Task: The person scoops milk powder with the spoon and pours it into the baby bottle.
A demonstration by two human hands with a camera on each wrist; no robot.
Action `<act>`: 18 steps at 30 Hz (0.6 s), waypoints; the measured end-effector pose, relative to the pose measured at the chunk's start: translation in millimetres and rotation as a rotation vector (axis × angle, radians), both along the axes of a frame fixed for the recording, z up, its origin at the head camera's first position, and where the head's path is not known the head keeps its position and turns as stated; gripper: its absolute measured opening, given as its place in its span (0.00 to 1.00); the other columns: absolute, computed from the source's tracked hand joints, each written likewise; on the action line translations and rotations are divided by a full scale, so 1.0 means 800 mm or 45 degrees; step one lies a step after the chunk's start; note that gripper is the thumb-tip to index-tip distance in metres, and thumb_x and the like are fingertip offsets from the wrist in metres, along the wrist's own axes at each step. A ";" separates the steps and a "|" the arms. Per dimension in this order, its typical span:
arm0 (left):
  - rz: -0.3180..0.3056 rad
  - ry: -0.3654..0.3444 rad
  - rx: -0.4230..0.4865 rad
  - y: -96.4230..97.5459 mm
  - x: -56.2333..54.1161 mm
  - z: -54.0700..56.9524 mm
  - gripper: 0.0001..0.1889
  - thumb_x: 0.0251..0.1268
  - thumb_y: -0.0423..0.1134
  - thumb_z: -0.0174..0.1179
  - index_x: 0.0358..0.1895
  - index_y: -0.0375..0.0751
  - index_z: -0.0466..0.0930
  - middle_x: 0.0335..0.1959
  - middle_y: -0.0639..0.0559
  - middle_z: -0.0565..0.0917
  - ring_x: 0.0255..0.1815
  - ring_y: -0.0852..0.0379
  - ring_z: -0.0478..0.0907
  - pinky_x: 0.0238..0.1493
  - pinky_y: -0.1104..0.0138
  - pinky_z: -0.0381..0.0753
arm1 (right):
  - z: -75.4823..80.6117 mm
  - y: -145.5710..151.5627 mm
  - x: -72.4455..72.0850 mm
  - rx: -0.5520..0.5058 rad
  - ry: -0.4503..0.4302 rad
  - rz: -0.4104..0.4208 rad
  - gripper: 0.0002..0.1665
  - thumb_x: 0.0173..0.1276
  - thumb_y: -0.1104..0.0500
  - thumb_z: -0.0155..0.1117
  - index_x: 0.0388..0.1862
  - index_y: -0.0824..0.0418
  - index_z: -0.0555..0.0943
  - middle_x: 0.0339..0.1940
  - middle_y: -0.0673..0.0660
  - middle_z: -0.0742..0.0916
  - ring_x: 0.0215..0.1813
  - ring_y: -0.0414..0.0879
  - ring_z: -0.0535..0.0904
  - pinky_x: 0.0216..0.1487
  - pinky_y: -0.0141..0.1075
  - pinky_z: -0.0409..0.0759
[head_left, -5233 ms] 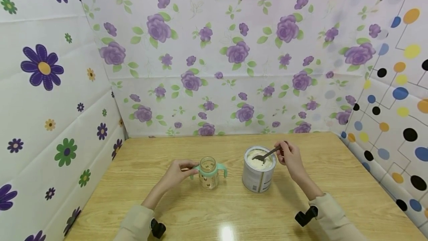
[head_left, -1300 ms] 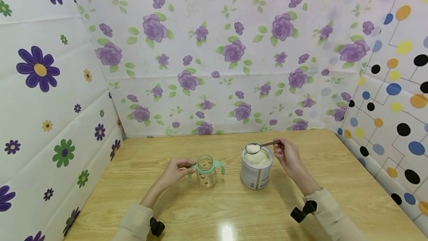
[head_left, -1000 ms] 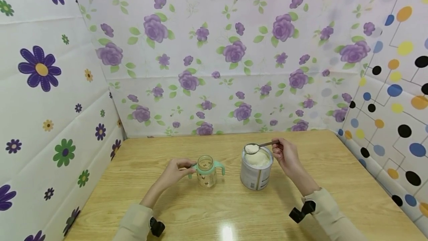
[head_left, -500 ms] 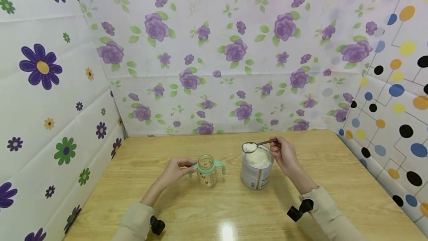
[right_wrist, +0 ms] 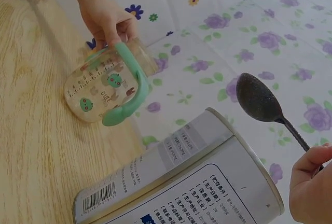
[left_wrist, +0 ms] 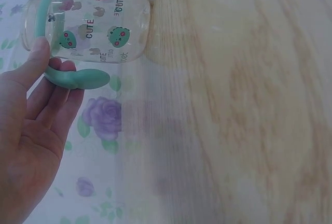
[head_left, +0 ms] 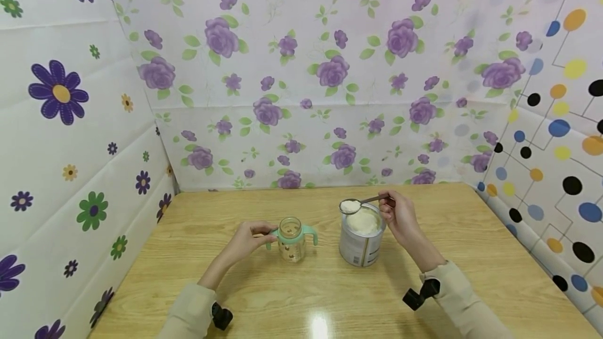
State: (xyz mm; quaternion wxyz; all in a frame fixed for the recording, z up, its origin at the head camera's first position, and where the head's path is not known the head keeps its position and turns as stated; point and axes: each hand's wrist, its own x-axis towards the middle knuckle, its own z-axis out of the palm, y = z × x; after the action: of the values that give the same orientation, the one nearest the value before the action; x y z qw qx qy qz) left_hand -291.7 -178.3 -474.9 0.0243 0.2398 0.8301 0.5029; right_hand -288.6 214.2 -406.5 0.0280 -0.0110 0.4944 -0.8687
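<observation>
A clear baby bottle (head_left: 292, 249) with mint-green handles and no lid stands upright on the table. My left hand (head_left: 246, 242) pinches its left handle (left_wrist: 78, 78) between thumb and fingers. To the right of the bottle stands an open tin (head_left: 360, 247) of pale milk powder (head_left: 364, 221). My right hand (head_left: 398, 216) grips the handle of a dark spoon (head_left: 369, 200). The spoon's bowl (right_wrist: 258, 98), heaped with powder in the head view, is above the tin's left rim; the right wrist view shows only its underside.
The wooden table (head_left: 282, 302) carries the bottle and tin. A rose-patterned sheet (head_left: 301, 93) hangs behind it, with a flower-printed sheet (head_left: 94, 171) on the left and a dotted one (head_left: 556, 171) on the right.
My right hand has lifted the spoon, heaped with powder, out of the tin, then shifted it slowly left to the rim. My left hand stays on the bottle's handle.
</observation>
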 end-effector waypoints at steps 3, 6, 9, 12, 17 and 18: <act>-0.006 -0.010 0.006 0.000 0.000 0.000 0.17 0.61 0.43 0.66 0.52 0.42 0.84 0.50 0.44 0.85 0.47 0.54 0.83 0.46 0.68 0.84 | -0.001 0.000 -0.001 -0.002 -0.007 0.003 0.22 0.81 0.59 0.32 0.37 0.62 0.75 0.22 0.49 0.76 0.20 0.34 0.66 0.17 0.21 0.63; -0.008 -0.015 0.005 0.000 0.000 -0.001 0.18 0.61 0.43 0.66 0.52 0.42 0.84 0.50 0.44 0.85 0.47 0.52 0.83 0.46 0.68 0.84 | 0.000 -0.002 -0.002 -0.015 -0.013 0.002 0.22 0.81 0.59 0.32 0.36 0.63 0.75 0.22 0.49 0.76 0.20 0.34 0.65 0.17 0.22 0.63; -0.007 -0.016 0.006 0.001 0.000 -0.001 0.18 0.61 0.44 0.66 0.52 0.42 0.84 0.50 0.44 0.85 0.48 0.52 0.82 0.47 0.68 0.84 | 0.001 -0.004 -0.002 -0.015 -0.015 0.005 0.23 0.81 0.59 0.32 0.35 0.62 0.76 0.22 0.49 0.76 0.20 0.34 0.65 0.16 0.22 0.62; -0.006 -0.023 0.007 0.001 0.000 0.000 0.18 0.61 0.44 0.66 0.53 0.43 0.84 0.51 0.44 0.85 0.48 0.51 0.82 0.47 0.68 0.84 | 0.003 -0.007 -0.003 0.003 -0.016 -0.006 0.24 0.81 0.59 0.31 0.34 0.61 0.76 0.22 0.49 0.76 0.20 0.34 0.64 0.16 0.22 0.61; 0.003 -0.024 -0.002 0.001 -0.001 0.001 0.18 0.60 0.45 0.66 0.53 0.43 0.84 0.51 0.45 0.85 0.48 0.51 0.82 0.47 0.68 0.84 | 0.005 -0.011 -0.004 0.021 -0.013 -0.020 0.24 0.81 0.60 0.32 0.33 0.60 0.77 0.21 0.49 0.76 0.20 0.34 0.63 0.16 0.22 0.60; 0.004 -0.021 -0.005 0.001 -0.001 0.001 0.18 0.60 0.45 0.66 0.53 0.43 0.84 0.51 0.45 0.85 0.48 0.52 0.82 0.47 0.68 0.84 | 0.005 -0.012 -0.004 0.020 -0.009 -0.023 0.24 0.81 0.60 0.33 0.32 0.60 0.78 0.21 0.49 0.76 0.20 0.34 0.63 0.16 0.22 0.60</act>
State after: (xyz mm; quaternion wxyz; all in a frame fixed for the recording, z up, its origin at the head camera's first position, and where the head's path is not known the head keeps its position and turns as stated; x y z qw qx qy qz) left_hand -292.4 -177.9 -474.0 0.0310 0.2344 0.8311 0.5034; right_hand -292.1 204.5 -402.4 0.0220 -0.0032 0.5010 -0.8651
